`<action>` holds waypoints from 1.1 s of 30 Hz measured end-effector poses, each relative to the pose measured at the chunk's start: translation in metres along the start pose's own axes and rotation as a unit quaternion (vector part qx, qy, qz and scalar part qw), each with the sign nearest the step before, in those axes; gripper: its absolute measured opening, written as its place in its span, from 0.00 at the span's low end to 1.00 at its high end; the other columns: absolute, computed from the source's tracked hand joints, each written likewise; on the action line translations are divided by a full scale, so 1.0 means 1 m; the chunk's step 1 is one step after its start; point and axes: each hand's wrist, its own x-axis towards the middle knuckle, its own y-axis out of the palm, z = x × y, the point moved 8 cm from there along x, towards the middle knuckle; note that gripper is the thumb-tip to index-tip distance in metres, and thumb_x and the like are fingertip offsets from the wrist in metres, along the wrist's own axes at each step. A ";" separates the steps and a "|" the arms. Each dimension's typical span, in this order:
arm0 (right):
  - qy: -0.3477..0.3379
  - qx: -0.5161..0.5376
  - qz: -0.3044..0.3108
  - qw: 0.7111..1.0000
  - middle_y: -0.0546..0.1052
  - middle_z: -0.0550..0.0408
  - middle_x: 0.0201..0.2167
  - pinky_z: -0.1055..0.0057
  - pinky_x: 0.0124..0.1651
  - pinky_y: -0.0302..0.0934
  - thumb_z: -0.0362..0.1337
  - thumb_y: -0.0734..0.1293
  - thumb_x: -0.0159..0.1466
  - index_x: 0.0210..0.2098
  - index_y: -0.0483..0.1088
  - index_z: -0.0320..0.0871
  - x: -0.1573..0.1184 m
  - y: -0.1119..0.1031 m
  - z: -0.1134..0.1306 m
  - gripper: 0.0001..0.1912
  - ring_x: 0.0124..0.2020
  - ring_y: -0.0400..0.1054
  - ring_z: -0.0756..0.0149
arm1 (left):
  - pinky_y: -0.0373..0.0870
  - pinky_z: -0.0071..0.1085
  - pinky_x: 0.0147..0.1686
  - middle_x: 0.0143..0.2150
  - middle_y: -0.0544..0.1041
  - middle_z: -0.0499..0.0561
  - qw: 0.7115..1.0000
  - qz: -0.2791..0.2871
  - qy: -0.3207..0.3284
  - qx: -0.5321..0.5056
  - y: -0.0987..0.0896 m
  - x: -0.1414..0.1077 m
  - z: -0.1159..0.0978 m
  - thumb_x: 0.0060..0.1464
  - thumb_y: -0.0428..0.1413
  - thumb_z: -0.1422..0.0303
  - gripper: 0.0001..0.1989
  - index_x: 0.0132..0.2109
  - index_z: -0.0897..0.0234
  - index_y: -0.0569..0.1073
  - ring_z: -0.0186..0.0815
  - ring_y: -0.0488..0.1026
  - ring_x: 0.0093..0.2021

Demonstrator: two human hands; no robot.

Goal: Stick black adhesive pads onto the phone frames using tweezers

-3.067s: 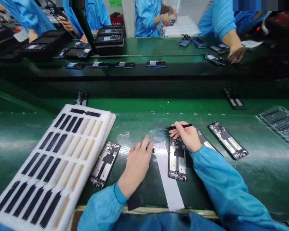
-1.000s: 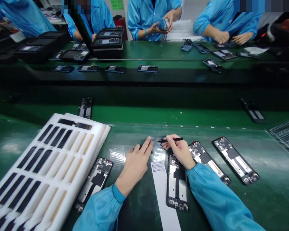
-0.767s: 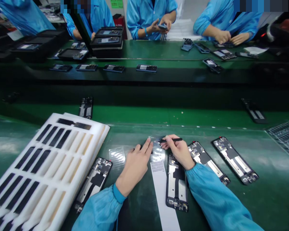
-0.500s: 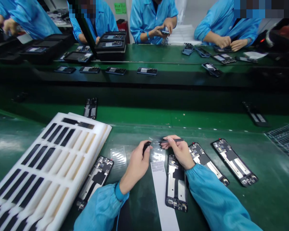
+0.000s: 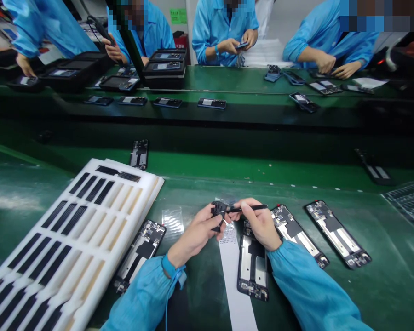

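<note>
My left hand [image 5: 196,234] pinches a small black plastic phone part [image 5: 218,209], holding it above the bench with its broad side showing. My right hand [image 5: 260,226] grips dark tweezers [image 5: 258,208]. Their tips point left at the black part and seem to touch it; the exact contact is too small to make out. Below the hands lies a clear sheet with rows of small dots [image 5: 228,236], on a white strip [image 5: 240,294]. An opened phone [image 5: 251,271] rests under my right wrist, its upper end partly hidden.
On the left lies a white foam tray [image 5: 145,185] with black strips in slots. Another opened phone [image 5: 141,250] lies beside it; two more, one a tilted phone [image 5: 338,234], lie right. Beyond, a dark ledge carries phones [image 5: 211,103]. Several co-workers in blue sit opposite.
The black part has turned so its broad side shows, and my hands have come together, bringing the tweezers to it. Across the bench, a co-worker's hand now holds up a dark handheld device.
</note>
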 end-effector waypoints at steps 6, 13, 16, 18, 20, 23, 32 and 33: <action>-0.008 -0.023 0.010 1.000 0.81 0.53 0.28 0.65 0.35 0.73 0.53 0.65 0.68 0.37 0.74 0.45 -0.001 0.002 0.004 0.18 0.29 0.77 0.61 | 0.61 0.26 0.25 0.34 0.71 0.48 1.000 0.011 -0.004 -0.012 0.001 0.000 0.000 0.57 0.60 0.62 0.12 0.42 0.64 0.70 0.29 0.66 0.29; -0.052 -0.070 0.027 0.996 0.82 0.51 0.33 0.66 0.36 0.74 0.51 0.65 0.69 0.37 0.76 0.45 -0.001 -0.001 0.014 0.17 0.30 0.77 0.62 | 0.63 0.26 0.26 0.34 0.72 0.49 1.000 0.021 -0.004 0.007 0.002 -0.002 -0.001 0.58 0.60 0.59 0.14 0.44 0.64 0.70 0.30 0.66 0.29; -0.066 -0.075 0.041 0.994 0.82 0.51 0.35 0.66 0.37 0.75 0.51 0.64 0.69 0.38 0.76 0.44 -0.004 0.002 0.022 0.18 0.32 0.78 0.62 | 0.64 0.25 0.25 0.36 0.72 0.50 1.000 0.019 0.001 0.023 0.004 -0.004 -0.004 0.58 0.59 0.58 0.15 0.44 0.65 0.70 0.30 0.66 0.30; -0.067 -0.076 0.046 0.994 0.82 0.51 0.35 0.66 0.39 0.74 0.50 0.64 0.69 0.39 0.77 0.44 -0.005 0.003 0.026 0.17 0.33 0.79 0.62 | 0.64 0.25 0.25 0.35 0.72 0.50 0.999 0.020 0.004 0.040 0.005 -0.004 -0.006 0.58 0.58 0.58 0.15 0.44 0.65 0.70 0.29 0.66 0.28; -0.053 -0.069 0.040 0.995 0.82 0.51 0.35 0.66 0.39 0.74 0.50 0.66 0.69 0.38 0.77 0.44 -0.002 -0.001 0.026 0.17 0.33 0.79 0.62 | 0.65 0.26 0.24 0.33 0.72 0.49 0.997 0.023 0.006 0.070 0.004 -0.004 -0.007 0.59 0.56 0.58 0.14 0.43 0.65 0.69 0.29 0.66 0.27; -0.021 0.002 -0.016 1.000 0.82 0.52 0.30 0.66 0.36 0.73 0.53 0.67 0.67 0.37 0.76 0.43 0.011 -0.025 0.019 0.19 0.29 0.78 0.63 | 0.67 0.27 0.23 0.32 0.72 0.49 0.990 0.018 0.009 0.139 0.001 -0.005 -0.010 0.61 0.53 0.57 0.13 0.42 0.63 0.68 0.30 0.68 0.25; 0.090 0.221 -0.162 0.957 0.80 0.53 0.19 0.76 0.27 0.67 0.49 0.71 0.63 0.32 0.73 0.40 0.039 -0.091 -0.031 0.17 0.20 0.74 0.69 | 0.71 0.36 0.43 0.39 0.78 0.51 0.890 0.031 0.076 0.448 0.035 -0.046 0.006 0.59 0.57 0.69 0.06 0.44 0.59 0.75 0.41 0.73 0.42; 0.097 0.231 -0.164 0.954 0.80 0.53 0.19 0.76 0.27 0.67 0.47 0.70 0.65 0.32 0.73 0.40 0.040 -0.092 -0.034 0.16 0.20 0.74 0.69 | 0.71 0.38 0.46 0.43 0.78 0.52 0.851 0.061 0.120 0.507 0.047 -0.053 0.011 0.59 0.55 0.74 0.10 0.46 0.59 0.75 0.42 0.73 0.46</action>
